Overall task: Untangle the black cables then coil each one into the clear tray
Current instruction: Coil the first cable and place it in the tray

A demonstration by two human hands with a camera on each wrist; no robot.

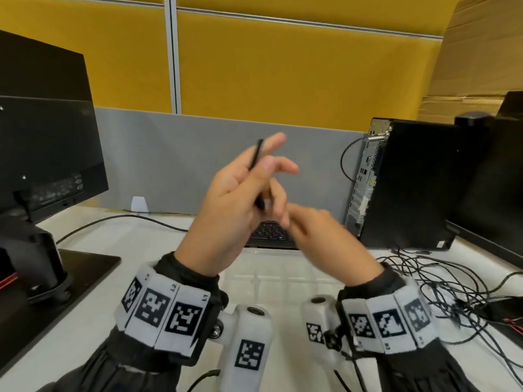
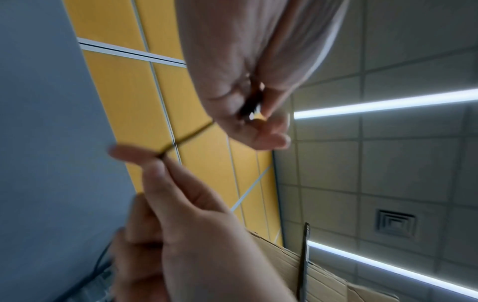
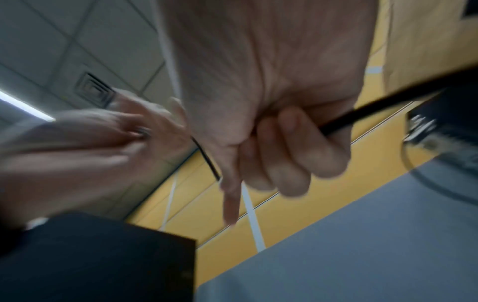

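Both hands are raised above the desk with one thin black cable (image 1: 255,155) between them. My left hand (image 1: 249,179) pinches the cable (image 2: 189,135) between thumb and fingertips, and a short stretch runs from there to my right hand (image 1: 300,222). The right hand's fingers (image 3: 292,151) are curled round the cable (image 3: 338,125), which leaves the fist to the right. The clear tray (image 1: 297,270) lies on the desk under the hands. A loose tangle of black cables (image 1: 441,292) lies to its right. The wrist views are blurred.
A monitor (image 1: 48,142) on a black stand base (image 1: 73,275) is at the left. A keyboard (image 1: 271,236) lies behind the tray. A black PC tower (image 1: 410,182) and a second screen (image 1: 503,179) stand at the right. A grey and yellow partition closes the back.
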